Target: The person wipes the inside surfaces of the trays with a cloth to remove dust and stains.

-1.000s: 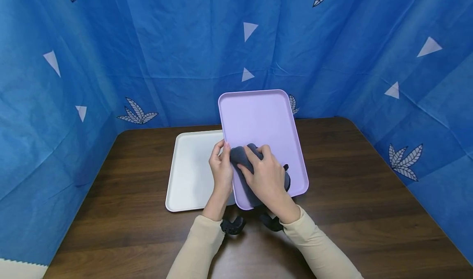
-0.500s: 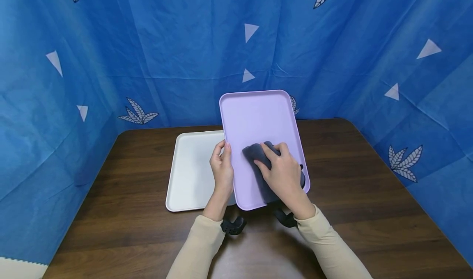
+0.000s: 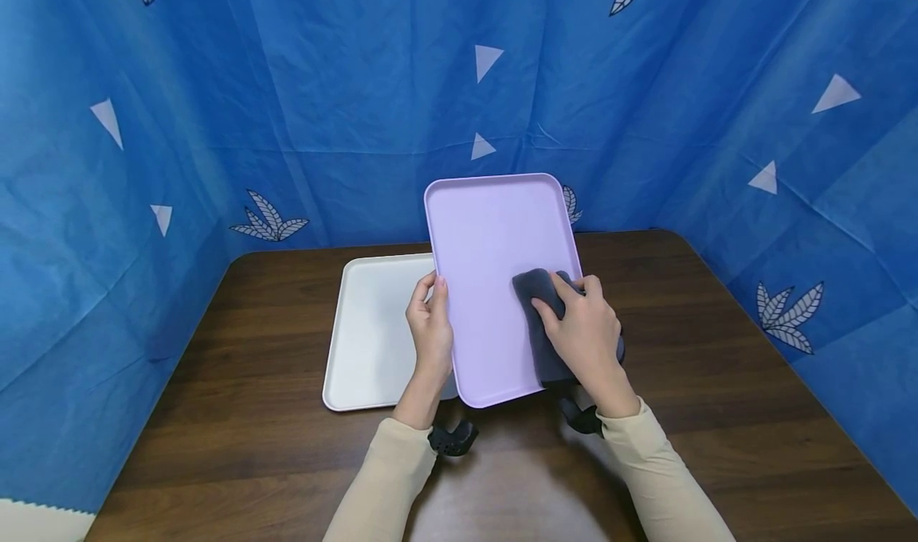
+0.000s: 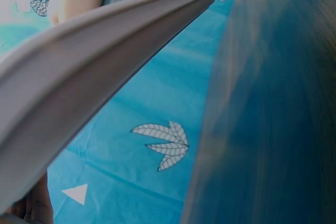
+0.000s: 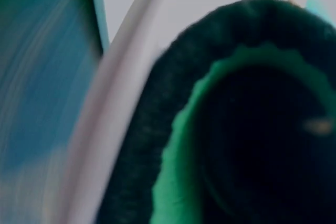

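A light purple tray (image 3: 491, 239) is held up at a slant, its inner face toward me. My left hand (image 3: 432, 335) grips its left rim, thumb on the front side. A folded dark grey cloth (image 3: 536, 311) lies against the tray's lower right part, and my right hand (image 3: 590, 336) holds it with fingers and thumb, overlapping the right rim. The left wrist view shows the tray's edge (image 4: 100, 56) close up, with part of the cloth beyond it. In the right wrist view the cloth (image 5: 157, 108) curls in a fold with a green edge beside the tray's rim.
A white tray (image 3: 376, 327) lies on the brown wooden table (image 3: 717, 382), partly behind the purple tray. Blue curtain (image 3: 344, 111) with white triangles and leaf prints hangs around the back and sides. A black wrist mount (image 3: 453, 438) sits at the left cuff.
My right hand has slid the cloth rightward across the purple tray, from near its left rim to its right rim. The left hand and the tray have stayed nearly still.
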Tool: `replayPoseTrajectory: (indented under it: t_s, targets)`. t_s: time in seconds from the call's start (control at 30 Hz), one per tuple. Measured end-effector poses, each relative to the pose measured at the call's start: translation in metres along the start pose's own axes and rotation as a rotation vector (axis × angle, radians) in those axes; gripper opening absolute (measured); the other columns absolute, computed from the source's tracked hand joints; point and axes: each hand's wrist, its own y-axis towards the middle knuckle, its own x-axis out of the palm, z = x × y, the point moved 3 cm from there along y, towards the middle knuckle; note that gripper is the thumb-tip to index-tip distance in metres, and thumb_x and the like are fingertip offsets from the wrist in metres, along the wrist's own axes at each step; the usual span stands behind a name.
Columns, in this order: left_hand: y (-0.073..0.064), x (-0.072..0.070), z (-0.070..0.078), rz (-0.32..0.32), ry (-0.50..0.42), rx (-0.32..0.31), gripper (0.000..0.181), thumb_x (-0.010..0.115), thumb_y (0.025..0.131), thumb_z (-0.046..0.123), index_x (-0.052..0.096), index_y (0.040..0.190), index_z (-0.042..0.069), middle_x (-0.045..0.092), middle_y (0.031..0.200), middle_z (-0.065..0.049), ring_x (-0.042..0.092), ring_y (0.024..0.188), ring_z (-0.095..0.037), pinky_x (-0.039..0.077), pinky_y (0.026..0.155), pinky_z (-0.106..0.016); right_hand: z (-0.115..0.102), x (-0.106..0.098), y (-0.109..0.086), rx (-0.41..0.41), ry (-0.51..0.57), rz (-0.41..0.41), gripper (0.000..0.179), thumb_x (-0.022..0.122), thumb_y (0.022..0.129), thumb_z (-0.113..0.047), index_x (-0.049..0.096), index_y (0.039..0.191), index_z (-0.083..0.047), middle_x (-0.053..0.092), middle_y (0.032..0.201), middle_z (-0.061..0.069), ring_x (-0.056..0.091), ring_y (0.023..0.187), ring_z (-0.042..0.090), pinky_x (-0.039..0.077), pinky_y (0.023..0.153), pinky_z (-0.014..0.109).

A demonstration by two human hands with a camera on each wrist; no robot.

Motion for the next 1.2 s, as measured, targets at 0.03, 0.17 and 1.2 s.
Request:
replayPoseTrajectory:
  t_s: [0.03,0.17,1.2]
  targets:
    - [0.0,0.0,0.0,0.001,0.0,0.002,0.032,0.048,0.104,0.026,0.058,0.123,0.002,0.073,0.095,-0.004,0.069,0.077,-0.009,0.054,0.064,-0.022,0.003,0.0,0.0,0.012,-0.001,0.0,0.049,0.078,0.083,-0.028,0.067,0.125,-0.006,0.055,0.104,0.025,0.06,0.061,0.034,0.049,0.047,0.045]
    - [0.0,0.0,0.0,0.006,-0.003,0.007,0.033,0.049,0.103,0.027,0.058,0.123,0.002,0.073,0.093,-0.002,0.069,0.076,-0.008,0.054,0.063,-0.022,0.013,0.0,0.001,0.06,0.01,-0.005,0.049,0.077,0.084,-0.028,0.066,0.126,-0.005,0.055,0.105,0.025,0.061,0.065,0.037,0.05,0.048,0.047]
    - [0.001,-0.002,0.001,0.032,-0.011,0.009,0.031,0.049,0.103,0.024,0.059,0.122,0.0,0.074,0.098,-0.006,0.071,0.08,-0.008,0.056,0.066,-0.023,-0.037,0.012,-0.011,-0.048,0.099,0.025,0.048,0.08,0.081,-0.03,0.069,0.122,-0.007,0.058,0.099,0.022,0.062,0.064,0.032,0.052,0.049,0.044]
